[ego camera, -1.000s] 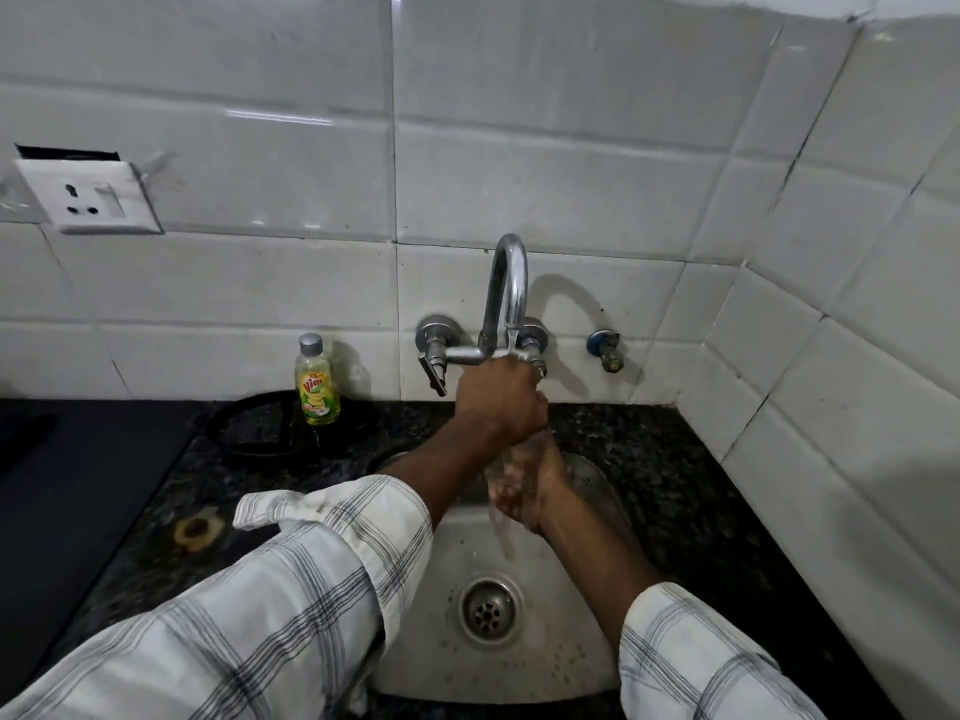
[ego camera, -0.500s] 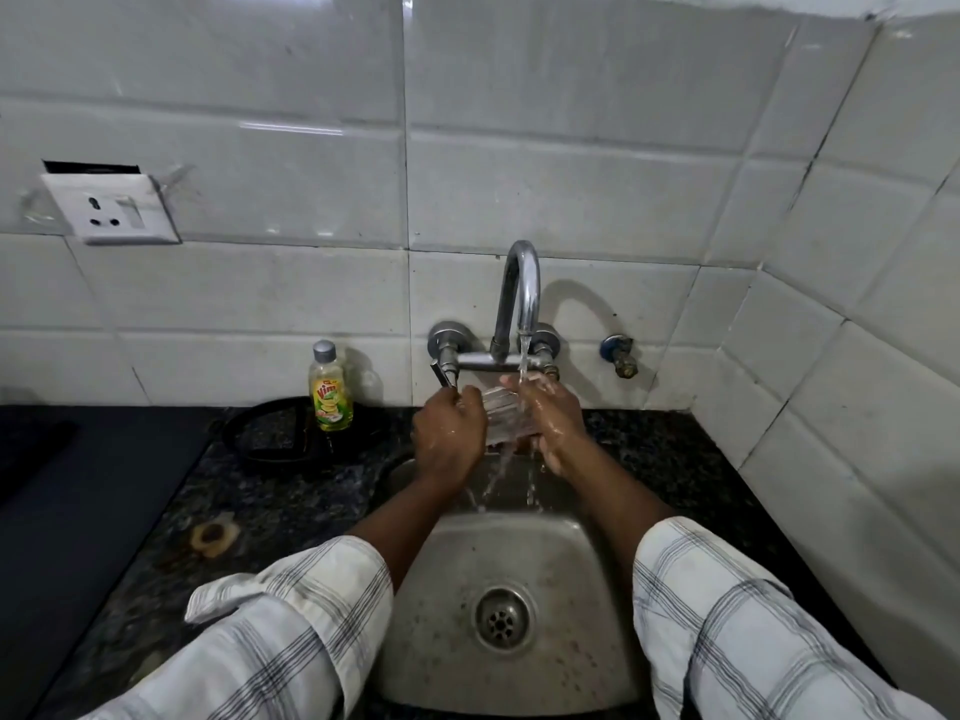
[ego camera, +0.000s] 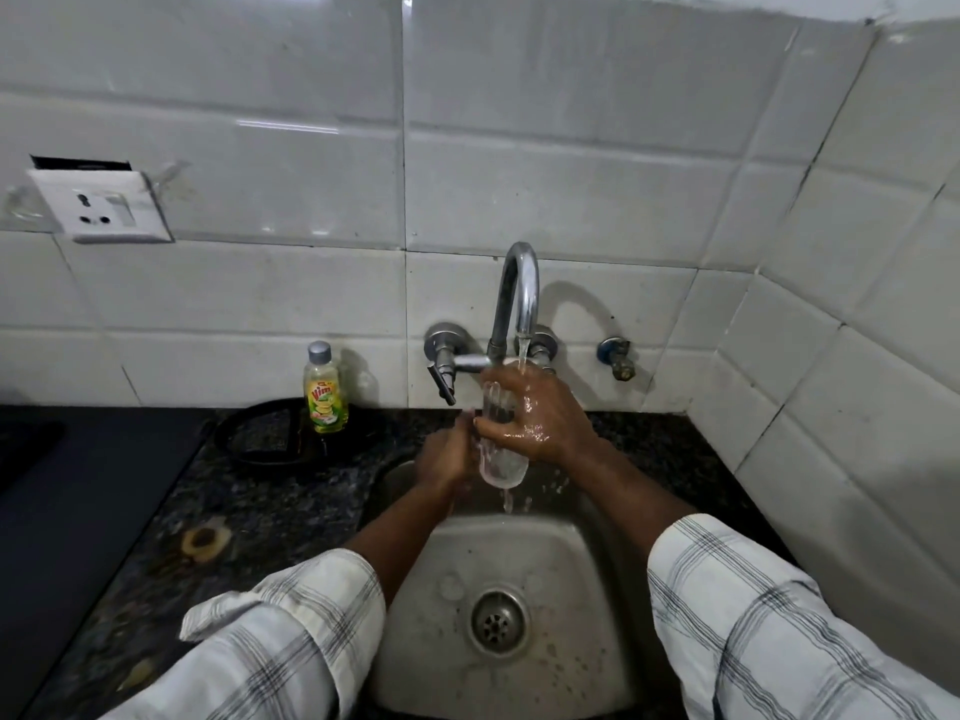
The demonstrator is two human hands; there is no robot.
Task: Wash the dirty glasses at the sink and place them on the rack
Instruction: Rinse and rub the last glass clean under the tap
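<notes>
- While water runs from the curved chrome tap point(ego camera: 519, 293) at 12 o'clock, a clear drinking glass point(ego camera: 501, 452) is held in the stream above the stainless steel sink point(ego camera: 582, 605).
- Right hand point(ego camera: 543, 415): wet, fingers wrapped round the upper part of the glass, grasping it firmly.
- Left hand point(ego camera: 445, 454): at 9 o'clock of the glass, fingertips against its side. Cannot tell whether it grips or only touches.
- The glass stands roughly on end, lower end towards the basin, with water dripping off that end.
- Round metal drain point(ego camera: 498, 621) sits at 6 o'clock of the glass, on the wet sink floor.
- Small yellow-green dish soap bottle with a grey cap point(ego camera: 325, 389) stands at 9 o'clock of the tap, against the white tiled wall point(ego camera: 571, 174).
- Black ring-shaped stand point(ego camera: 260, 439) lies on the dark speckled stone counter point(ego camera: 270, 511), just beside the bottle.
- White wall socket point(ego camera: 101, 205) is at 10 o'clock, well apart from the tap.
- Both forearms wear white checked sleeves point(ego camera: 769, 626), rolled back.
</notes>
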